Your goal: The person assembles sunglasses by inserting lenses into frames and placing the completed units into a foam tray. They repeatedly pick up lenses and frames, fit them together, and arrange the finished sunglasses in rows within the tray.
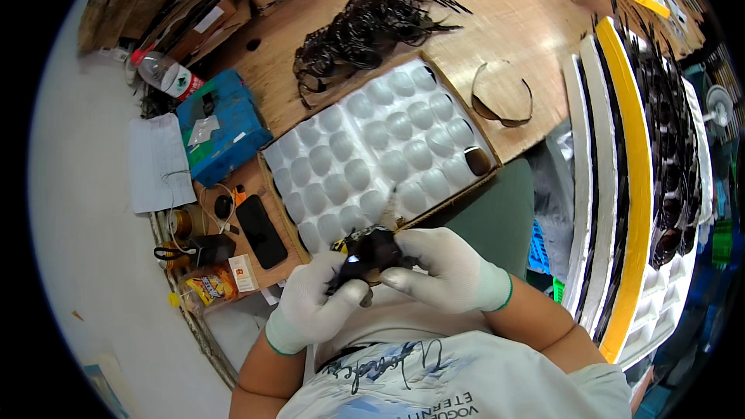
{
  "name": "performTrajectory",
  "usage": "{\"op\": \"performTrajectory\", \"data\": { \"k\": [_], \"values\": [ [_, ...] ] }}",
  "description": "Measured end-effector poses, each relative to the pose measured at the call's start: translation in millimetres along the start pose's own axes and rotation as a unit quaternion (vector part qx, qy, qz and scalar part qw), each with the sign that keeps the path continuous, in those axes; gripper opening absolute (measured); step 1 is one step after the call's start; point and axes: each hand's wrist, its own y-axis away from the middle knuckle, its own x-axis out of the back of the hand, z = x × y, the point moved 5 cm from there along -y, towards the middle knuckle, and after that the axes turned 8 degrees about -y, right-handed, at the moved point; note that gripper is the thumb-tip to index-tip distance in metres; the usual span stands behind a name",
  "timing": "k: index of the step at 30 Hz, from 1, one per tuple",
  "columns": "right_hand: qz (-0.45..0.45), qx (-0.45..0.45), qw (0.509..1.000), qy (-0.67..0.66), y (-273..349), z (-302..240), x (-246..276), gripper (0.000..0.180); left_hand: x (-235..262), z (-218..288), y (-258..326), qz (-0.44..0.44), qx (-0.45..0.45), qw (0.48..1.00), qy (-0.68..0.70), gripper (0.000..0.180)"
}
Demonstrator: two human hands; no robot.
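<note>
A dark, glossy pair of sunglasses [371, 254] is held close to my body, between my two gloved hands. My left hand [314, 302], in a white knit glove, is closed on its left side with the thumb in front. My right hand [442, 268], gloved alike, grips the right side with thumb and fingers. The fingers partly cover the sunglasses, so their full shape is hidden. Just beyond my hands lies a shallow cardboard tray [497, 173] with rows of film-covered lenses [394, 163]; a few dark brown lenses [476, 161] show along its right side.
Dark frames [365, 31] are heaped behind the tray, with one pair of sunglasses [503, 112] to the right. At left are a blue box [225, 128], a bottle [167, 77], a phone [261, 231] and a snack bag [208, 289]. Stacked trays [632, 186] of eyewear stand at right.
</note>
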Motion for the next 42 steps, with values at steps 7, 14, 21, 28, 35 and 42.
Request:
{"op": "performTrajectory", "data": {
  "k": [7, 14, 21, 28, 35, 42],
  "values": [
    [-0.034, -0.117, 0.970, -0.210, 3.3, 18.2, 1.6, 0.022, -12.9, 38.7, -8.5, 0.058, -0.085, 0.983, -0.152, 0.033],
    [0.207, 0.093, 0.974, 0.000, 23.1, 13.0, 69.5, 0.046, -36.5, 75.1, -64.2, -0.088, -0.135, 0.939, -0.305, 0.033],
    [0.131, -0.007, 0.985, 0.108, 86.0, -3.6, 140.2, 0.024, -102.1, 34.5, -206.9, -0.053, -0.128, 0.976, -0.166, 0.028],
    [0.298, 0.017, 0.946, 0.127, 111.8, 0.2, 155.4, 0.045, -166.2, -4.6, -242.5, -0.005, -0.134, 0.883, -0.450, 0.041],
    [0.296, 0.040, 0.949, -0.100, 89.4, 18.5, 137.3, 0.075, -117.0, 12.2, -192.5, -0.063, -0.085, 0.967, -0.233, 0.028],
    [0.157, 0.004, 0.987, -0.020, 46.1, 10.2, 85.8, 0.045, -96.8, 9.3, -111.5, -0.157, 0.088, 0.911, 0.371, 0.023]
  ]
}}
